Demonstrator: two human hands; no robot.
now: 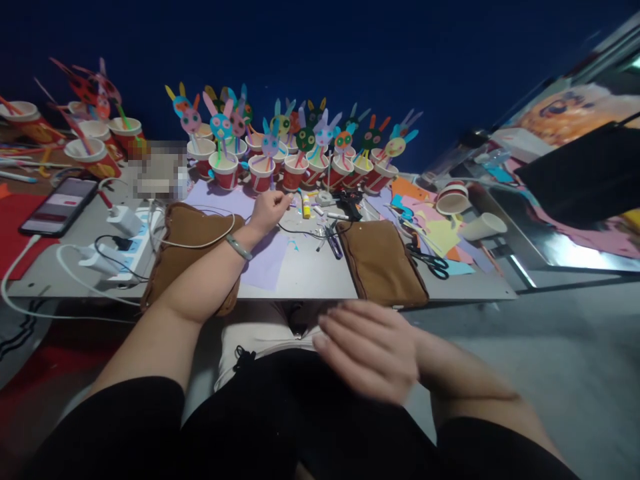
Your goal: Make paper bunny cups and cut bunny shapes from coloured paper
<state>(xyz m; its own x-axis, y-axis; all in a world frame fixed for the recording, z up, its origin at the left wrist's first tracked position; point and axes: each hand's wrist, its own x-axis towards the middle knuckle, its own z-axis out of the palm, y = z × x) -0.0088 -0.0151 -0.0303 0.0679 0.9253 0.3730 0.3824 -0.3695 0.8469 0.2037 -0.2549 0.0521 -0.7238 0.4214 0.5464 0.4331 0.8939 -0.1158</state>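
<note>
Our left arm stretches far ahead with its hand (269,210) loosely curled, fingertips pinched and wearing a wrist bangle, while our right hand (367,350) hovers near, blurred, palm down with fingers spread leftward over our lap.

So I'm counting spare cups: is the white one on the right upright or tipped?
Tipped: the white cup lies on its side, mouth facing right.

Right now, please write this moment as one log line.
left hand: reaching over purple paper, near cups | right hand: empty, over lap | scissors: untouched
</note>
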